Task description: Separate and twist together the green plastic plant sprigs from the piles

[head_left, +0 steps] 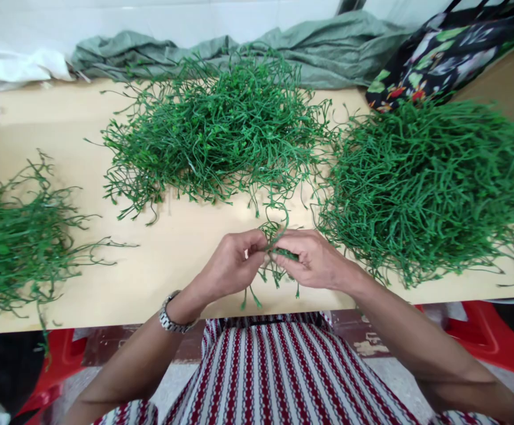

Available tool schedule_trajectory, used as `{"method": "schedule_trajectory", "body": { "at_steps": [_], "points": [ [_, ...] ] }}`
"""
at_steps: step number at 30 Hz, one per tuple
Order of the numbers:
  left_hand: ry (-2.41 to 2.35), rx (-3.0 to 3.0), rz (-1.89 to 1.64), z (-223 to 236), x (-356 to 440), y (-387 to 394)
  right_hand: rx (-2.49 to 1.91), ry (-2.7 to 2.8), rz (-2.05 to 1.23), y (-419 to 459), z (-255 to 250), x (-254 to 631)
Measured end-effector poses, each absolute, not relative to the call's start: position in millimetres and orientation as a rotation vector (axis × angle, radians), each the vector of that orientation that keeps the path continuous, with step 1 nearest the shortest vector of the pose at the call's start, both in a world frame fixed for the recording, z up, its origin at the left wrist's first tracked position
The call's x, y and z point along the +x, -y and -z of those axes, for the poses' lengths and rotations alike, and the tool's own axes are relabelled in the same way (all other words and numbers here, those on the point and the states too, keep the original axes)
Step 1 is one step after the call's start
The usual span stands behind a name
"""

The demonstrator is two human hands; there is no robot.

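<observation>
My left hand and my right hand meet fingertip to fingertip above the table's near side. Between them, both pinch a thin green artificial plant stem, which curves up and away from the fingers. A few more stems with small forked tips show below and behind the hands; whether these are gripped or lie on the table I cannot tell. The fingers of both hands are closed, and the exact pinch point is partly hidden. A metal watch circles my left wrist.
A large heap of green stems lies beyond my hands. Another heap is to the right, and a third to the left, on the pale table. Green cloth and floral fabric lie along the back. Red stools stand below.
</observation>
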State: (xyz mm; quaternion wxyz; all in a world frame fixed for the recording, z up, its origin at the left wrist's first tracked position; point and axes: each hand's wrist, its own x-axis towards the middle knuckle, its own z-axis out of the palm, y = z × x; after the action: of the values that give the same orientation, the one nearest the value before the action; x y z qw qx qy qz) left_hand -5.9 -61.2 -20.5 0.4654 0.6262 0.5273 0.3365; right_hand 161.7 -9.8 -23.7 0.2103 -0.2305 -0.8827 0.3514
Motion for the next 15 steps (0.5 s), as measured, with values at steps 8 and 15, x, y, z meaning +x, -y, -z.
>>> {"method": "schedule_trajectory", "body": {
  "at_steps": [8,15],
  "points": [
    [-1.273,1.873,-0.594,9,-4,59,-0.425,2.652,-0.908,1,24,164],
    [-1.250,1.283,-0.894,17,-11,55,-0.711,2.624,-0.909,-2,14,167]
  ]
}}
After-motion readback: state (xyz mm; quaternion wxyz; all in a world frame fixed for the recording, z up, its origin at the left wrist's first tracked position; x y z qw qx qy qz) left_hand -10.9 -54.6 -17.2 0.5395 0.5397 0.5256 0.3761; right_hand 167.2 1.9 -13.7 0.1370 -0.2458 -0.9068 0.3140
